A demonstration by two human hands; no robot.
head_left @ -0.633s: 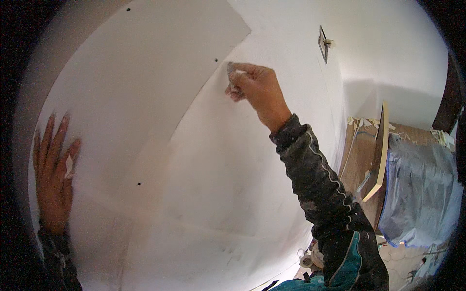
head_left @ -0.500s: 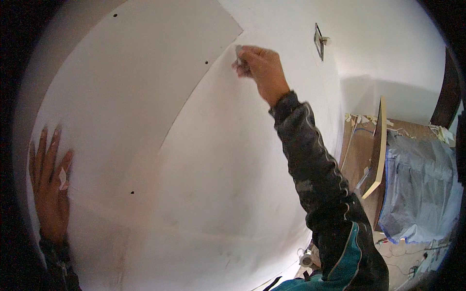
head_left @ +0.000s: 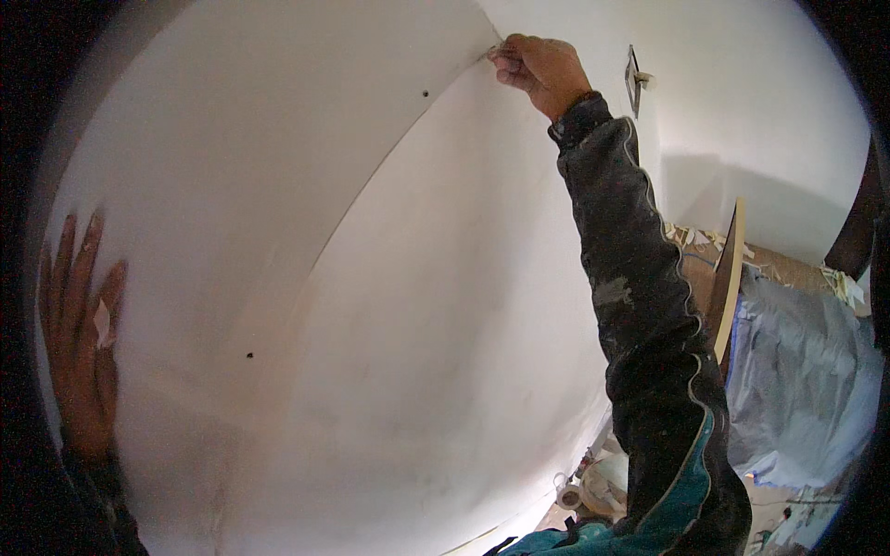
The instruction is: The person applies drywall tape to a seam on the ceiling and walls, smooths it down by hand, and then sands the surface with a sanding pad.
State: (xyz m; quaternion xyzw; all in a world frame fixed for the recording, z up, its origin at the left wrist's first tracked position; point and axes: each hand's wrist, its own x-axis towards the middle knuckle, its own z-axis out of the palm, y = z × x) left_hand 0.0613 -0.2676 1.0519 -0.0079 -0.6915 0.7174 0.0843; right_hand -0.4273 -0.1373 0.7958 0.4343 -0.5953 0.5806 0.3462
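Note:
My right hand (head_left: 547,74) is raised at the upper edge of a large pale wall board (head_left: 278,185). Its thumb and fingers are pinched together at the dark seam (head_left: 371,190), close to where that line meets a corner. Something small and greyish shows at the fingertips, too little to name. On the far left my left hand (head_left: 79,343) lies flat on the board, fingers stretched upward. A small white patch (head_left: 103,323) sticks to one of its fingers. Dark dots like screw heads, one of them (head_left: 425,94) beside the seam, mark the surface.
An electrical box-like metal frame (head_left: 634,82) is fixed to the white wall on the right. Below it stand a tilted wooden board edge (head_left: 730,287) and something draped in translucent plastic sheeting (head_left: 807,371). A roll of tape (head_left: 569,498) and clutter lie near my body.
My right hand has moved up and to the right along the seam, nearer the corner. The view has shifted slightly. My left hand stays flat on the board.

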